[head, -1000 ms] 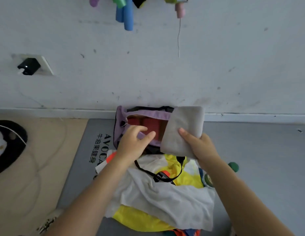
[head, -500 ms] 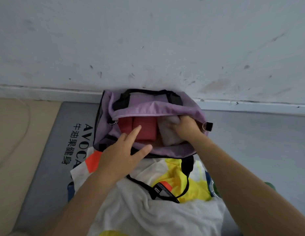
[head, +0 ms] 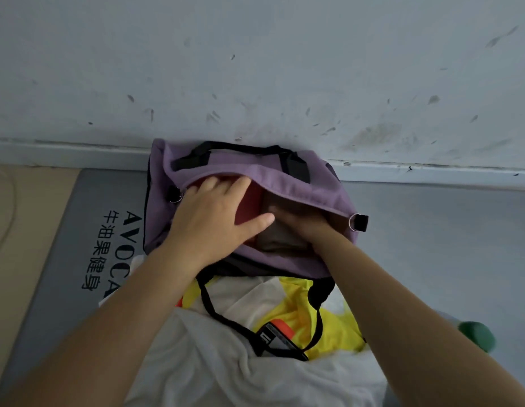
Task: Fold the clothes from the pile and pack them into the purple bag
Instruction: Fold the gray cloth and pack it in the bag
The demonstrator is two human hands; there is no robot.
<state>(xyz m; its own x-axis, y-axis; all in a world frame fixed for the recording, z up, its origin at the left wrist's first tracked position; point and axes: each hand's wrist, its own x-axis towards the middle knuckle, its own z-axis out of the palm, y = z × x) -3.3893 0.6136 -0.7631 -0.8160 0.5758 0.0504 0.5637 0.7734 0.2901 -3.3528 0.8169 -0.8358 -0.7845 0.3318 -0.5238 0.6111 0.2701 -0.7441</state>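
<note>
fingers of left hand: straight, spread, lying flat on red folded garment inside mouth of purple bag; thumb reaching toward right hand; nothing grasped.

head view, right hand: pushed into bag opening, over grey folded cloth; fingers in shadow under bag's upper flap, grasp on cloth cannot tell.

head view, purple bag: lying against base of wall, on grey mat with printed lettering; mouth open toward wearer; black handles on top; metal ring and black clip at right end; black strap trailing from bag down over pile of clothes.

head view, pile of clothes: just below bag, touching its near edge; white fabric uppermost, yellow garment with orange patch showing beneath.

head view, other items: green round object at right, beside right forearm; beige floor left of mat.
</note>
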